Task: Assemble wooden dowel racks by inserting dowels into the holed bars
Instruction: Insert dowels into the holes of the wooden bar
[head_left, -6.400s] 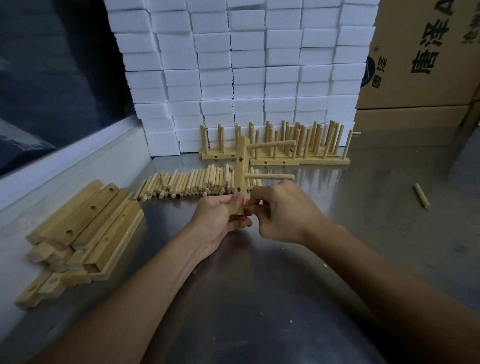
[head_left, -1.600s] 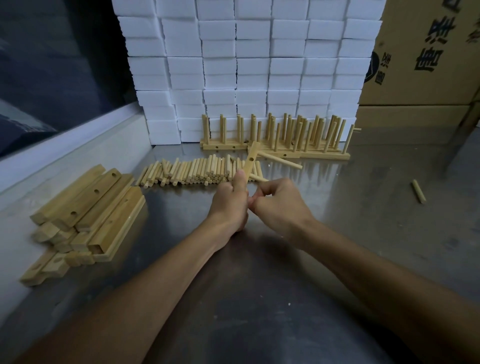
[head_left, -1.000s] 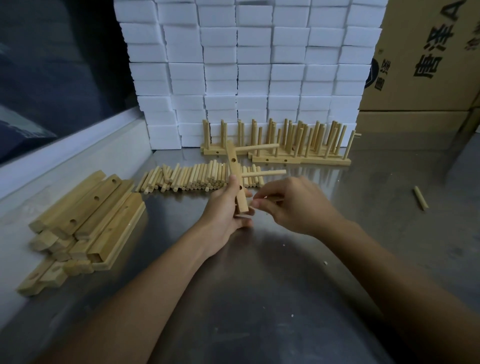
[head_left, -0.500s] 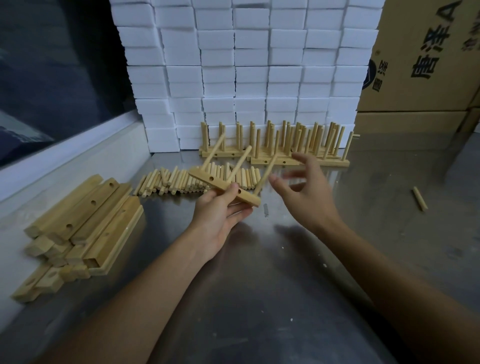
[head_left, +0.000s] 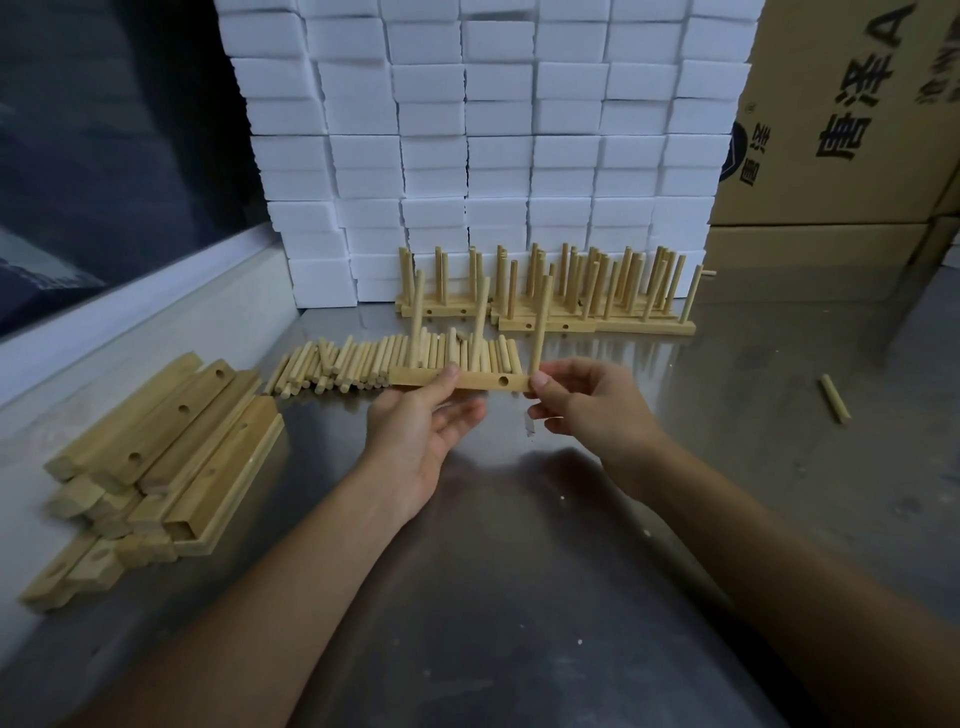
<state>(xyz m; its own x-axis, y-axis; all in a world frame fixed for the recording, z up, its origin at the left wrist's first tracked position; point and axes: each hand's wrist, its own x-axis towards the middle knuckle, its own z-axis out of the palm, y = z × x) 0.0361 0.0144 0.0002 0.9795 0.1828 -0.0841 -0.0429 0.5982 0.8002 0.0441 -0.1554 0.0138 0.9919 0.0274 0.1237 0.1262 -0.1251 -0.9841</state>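
Head view: your two hands hold one rack level above the table
Left hand (head_left: 415, 431): your thumb and fingers pinch the bar (head_left: 460, 378) near its middle; the palm faces up
Right hand (head_left: 587, 402): your thumb and fingers pinch the bar's right end; the other fingers curl below it
Rack: three dowels (head_left: 540, 325) stand upright in the bar; a side hole shows near its right end
Loose dowels (head_left: 358, 361): a row lying on the table (head_left: 519, 597) just behind the bar
Finished racks (head_left: 597, 306): standing further back, against the white blocks (head_left: 498, 140)
Bars pile (head_left: 156, 457): stacked at far left
Stray dowel (head_left: 835, 397): alone, well to the right
Boxes (head_left: 852, 114): cardboard, back right
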